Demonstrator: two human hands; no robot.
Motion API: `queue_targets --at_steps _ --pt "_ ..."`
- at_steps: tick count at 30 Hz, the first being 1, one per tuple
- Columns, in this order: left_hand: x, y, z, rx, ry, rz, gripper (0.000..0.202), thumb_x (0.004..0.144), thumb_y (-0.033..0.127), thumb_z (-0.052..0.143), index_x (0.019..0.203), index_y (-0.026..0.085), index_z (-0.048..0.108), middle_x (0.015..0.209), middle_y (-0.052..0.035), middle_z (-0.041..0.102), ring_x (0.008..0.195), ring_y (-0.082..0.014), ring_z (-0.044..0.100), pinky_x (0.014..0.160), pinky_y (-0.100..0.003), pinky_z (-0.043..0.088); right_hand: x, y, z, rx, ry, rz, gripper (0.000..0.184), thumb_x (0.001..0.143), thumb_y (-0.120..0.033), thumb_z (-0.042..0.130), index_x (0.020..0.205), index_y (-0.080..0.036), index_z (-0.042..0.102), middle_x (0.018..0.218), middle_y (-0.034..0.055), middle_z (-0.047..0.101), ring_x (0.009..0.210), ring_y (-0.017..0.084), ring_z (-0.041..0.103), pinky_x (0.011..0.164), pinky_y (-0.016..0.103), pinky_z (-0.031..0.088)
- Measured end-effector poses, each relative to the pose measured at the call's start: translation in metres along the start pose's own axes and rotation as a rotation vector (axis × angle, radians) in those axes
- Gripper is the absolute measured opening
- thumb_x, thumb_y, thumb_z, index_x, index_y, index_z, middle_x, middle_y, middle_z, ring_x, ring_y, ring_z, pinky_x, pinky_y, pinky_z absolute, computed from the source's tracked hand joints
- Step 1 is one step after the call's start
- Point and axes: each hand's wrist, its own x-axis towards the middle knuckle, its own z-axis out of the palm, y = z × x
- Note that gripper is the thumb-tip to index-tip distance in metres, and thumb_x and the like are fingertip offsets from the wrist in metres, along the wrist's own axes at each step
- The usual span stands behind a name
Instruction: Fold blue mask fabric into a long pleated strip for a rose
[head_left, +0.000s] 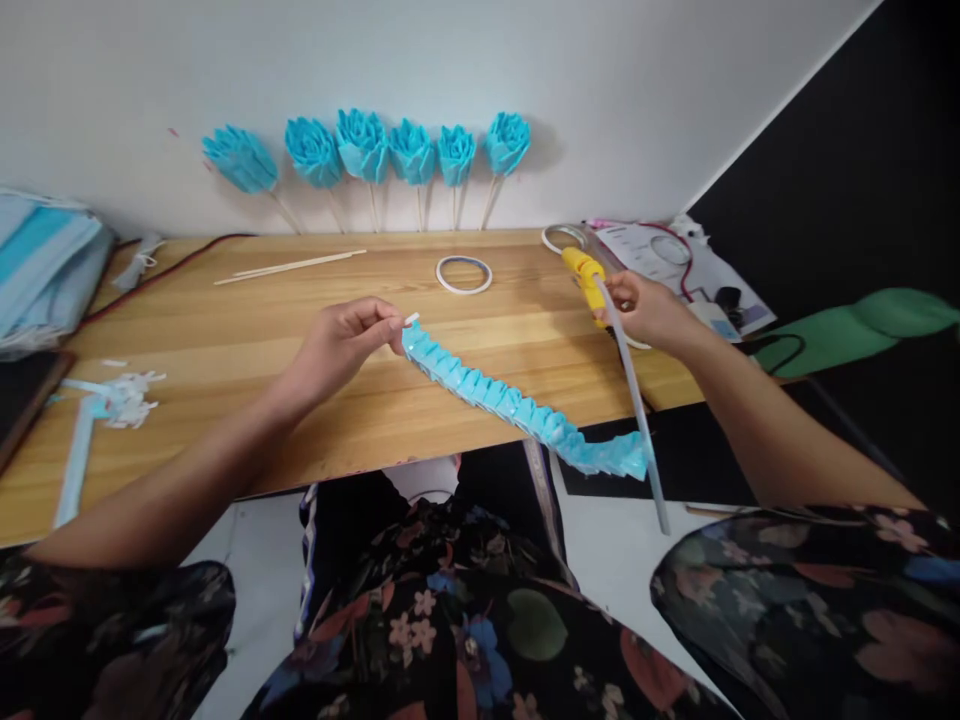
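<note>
My left hand [356, 335] pinches one end of a long blue pleated strip [495, 395], and a small white tip sticks up by the thumb. The strip slants down to the right past the table's front edge. In my right hand [641, 310] is a yellow hot glue gun [585, 275], held over the right part of the table. A long whitish glue stick [637, 400] runs from the gun down beyond the table edge, and the strip's far end lies against it in view. My right fingers are partly hidden behind the gun.
Several blue flowers on sticks [364, 145] lean against the wall. On the wooden table [300, 400] lie thin sticks [289, 267], a tape ring [463, 275], white scraps [131, 400] and a stack of blue masks [45, 260]. Papers [660, 255] and cables are at the right.
</note>
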Motion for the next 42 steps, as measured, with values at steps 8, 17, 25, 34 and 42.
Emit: queue_targets --at_steps 8,17,25,34,42 --pt "-0.005 0.005 0.001 0.049 0.04 0.009 0.023 0.092 0.036 0.06 0.078 0.018 0.063 0.076 -0.0043 0.07 0.075 -0.0142 0.063 0.076 -0.028 0.051 -0.009 -0.011 0.003 0.361 -0.067 0.111 0.037 0.076 -0.015 0.068 0.111 -0.02 0.056 0.104 0.0082 0.071 0.087 0.019 0.065 0.081 0.034 0.052" --pt "-0.035 0.043 0.061 0.151 -0.382 0.271 0.018 0.098 0.027 0.052 0.093 0.018 0.067 0.092 -0.0057 0.075 0.084 -0.0149 0.068 0.078 -0.028 0.052 -0.009 -0.015 0.008 0.346 -0.15 0.077 0.052 0.08 -0.01 0.068 0.128 -0.017 0.05 0.109 0.0092 0.071 0.083 0.015 0.063 0.074 0.029 0.05" --pt "-0.053 0.019 0.095 0.438 -0.568 0.584 0.023 0.101 0.022 0.044 0.101 0.019 0.066 0.13 -0.0085 0.068 0.121 -0.0207 0.063 0.105 -0.04 0.051 -0.013 -0.007 0.008 0.419 -0.12 0.009 0.05 0.083 -0.01 0.067 0.13 -0.017 0.052 0.12 0.01 0.069 0.086 0.014 0.064 0.063 0.024 0.048" --pt "-0.054 0.0 0.107 0.717 -0.478 0.64 0.029 0.103 0.021 0.039 0.117 0.013 0.063 0.123 -0.0137 0.07 0.121 -0.0234 0.062 0.102 -0.038 0.053 -0.008 -0.011 0.011 0.326 -0.116 0.048 0.053 0.083 -0.021 0.07 0.131 -0.024 0.051 0.121 0.0047 0.07 0.099 0.021 0.067 0.077 0.034 0.058" --pt "-0.041 -0.024 0.056 0.76 -0.239 0.468 0.024 0.1 0.025 0.043 0.105 0.017 0.065 0.116 -0.0109 0.073 0.115 -0.0249 0.065 0.103 -0.04 0.05 -0.002 -0.014 0.017 0.417 -0.085 0.038 0.051 0.08 -0.008 0.067 0.126 -0.02 0.05 0.094 -0.0014 0.071 0.082 0.014 0.064 0.081 0.034 0.056"
